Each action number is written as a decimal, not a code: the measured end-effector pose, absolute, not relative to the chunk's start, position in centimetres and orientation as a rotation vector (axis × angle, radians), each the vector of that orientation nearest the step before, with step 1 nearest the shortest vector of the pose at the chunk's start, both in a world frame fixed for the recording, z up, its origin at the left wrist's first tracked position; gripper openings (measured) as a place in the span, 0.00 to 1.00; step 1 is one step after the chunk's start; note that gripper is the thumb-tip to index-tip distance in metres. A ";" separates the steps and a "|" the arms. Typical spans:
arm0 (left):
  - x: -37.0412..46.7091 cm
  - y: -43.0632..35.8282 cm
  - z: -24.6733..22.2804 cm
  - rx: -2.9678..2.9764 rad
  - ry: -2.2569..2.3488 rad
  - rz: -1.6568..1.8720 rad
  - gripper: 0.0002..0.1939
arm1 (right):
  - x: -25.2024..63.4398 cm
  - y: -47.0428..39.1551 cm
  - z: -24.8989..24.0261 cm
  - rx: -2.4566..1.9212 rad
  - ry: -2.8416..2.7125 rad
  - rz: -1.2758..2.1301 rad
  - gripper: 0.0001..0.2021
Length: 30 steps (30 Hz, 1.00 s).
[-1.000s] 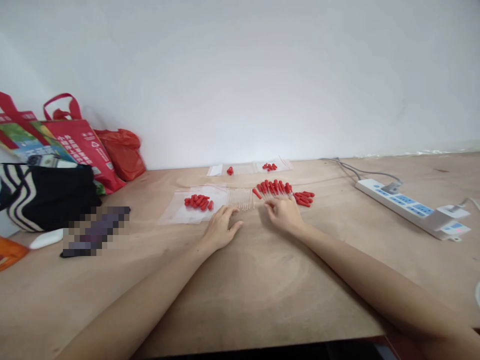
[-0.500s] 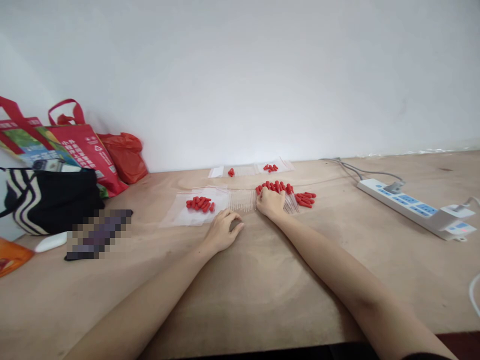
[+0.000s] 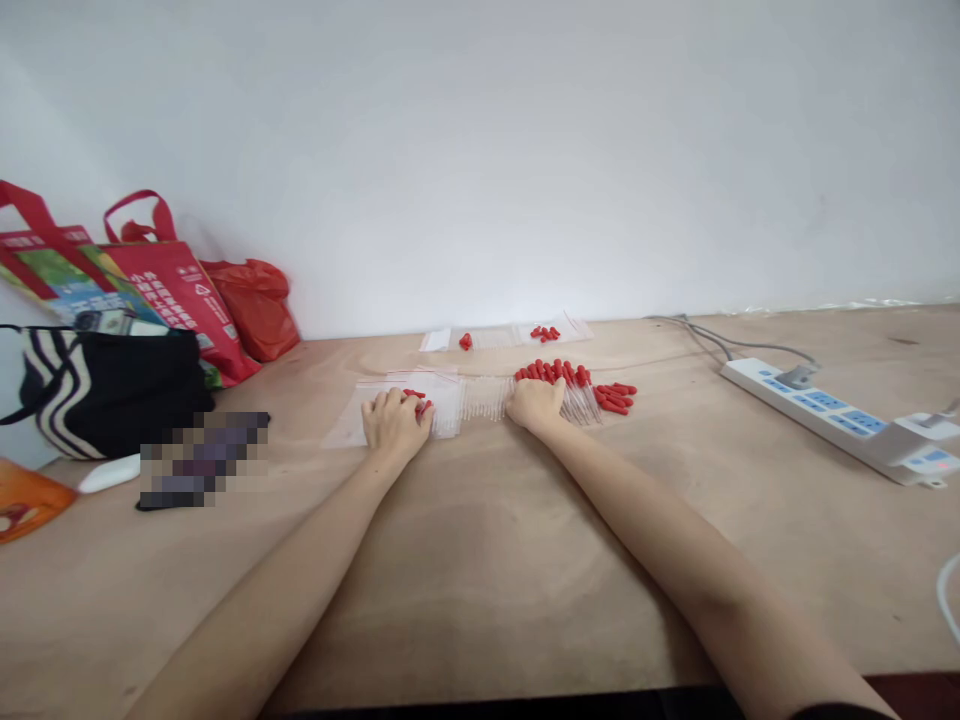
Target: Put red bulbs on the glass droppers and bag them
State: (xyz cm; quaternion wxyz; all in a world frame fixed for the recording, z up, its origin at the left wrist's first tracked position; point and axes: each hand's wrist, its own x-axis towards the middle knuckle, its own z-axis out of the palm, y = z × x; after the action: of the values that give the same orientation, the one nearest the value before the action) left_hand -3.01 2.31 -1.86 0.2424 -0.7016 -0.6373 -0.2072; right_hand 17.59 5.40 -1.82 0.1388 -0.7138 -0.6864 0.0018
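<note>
Tabletop (image 3: 465,580): red caps (image 3: 412,393) beneath left grip (image 3: 397,420), capped tubes (image 3: 577,388) at right grip (image 3: 537,400), both curled, holds unclear

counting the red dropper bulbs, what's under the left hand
Clear zip bags spread out around the left hand, with a few red dropper bulbs showing beside its fingers. Whatever lies directly beneath the hand is covered, so any bulbs there cannot be counted.
</note>
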 end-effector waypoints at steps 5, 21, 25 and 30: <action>-2.8 2.3 -1.7 -1.902 -1.788 -0.587 0.12 | 17.4 5.0 -1.8 -2.039 -2.001 -0.026 0.12; 3.0 -3.0 -2.5 -2.596 -1.539 -0.799 0.09 | 25.5 -1.7 -4.8 -1.080 -2.176 0.010 0.16; 3.0 -2.6 -2.8 -2.676 -1.453 -0.769 0.11 | 24.9 -2.4 -4.4 -1.037 -2.289 -0.019 0.13; 3.1 -2.3 -2.7 -2.689 -1.413 -0.796 0.08 | 24.0 -2.6 -4.1 -1.055 -2.278 0.015 0.09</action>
State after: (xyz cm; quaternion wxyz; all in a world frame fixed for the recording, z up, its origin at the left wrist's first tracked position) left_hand 3.11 -2.26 -2.67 0.0009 -0.8563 -0.4500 -0.2535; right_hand 23.97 -2.56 -4.11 0.3106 -0.3994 -0.8625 0.0057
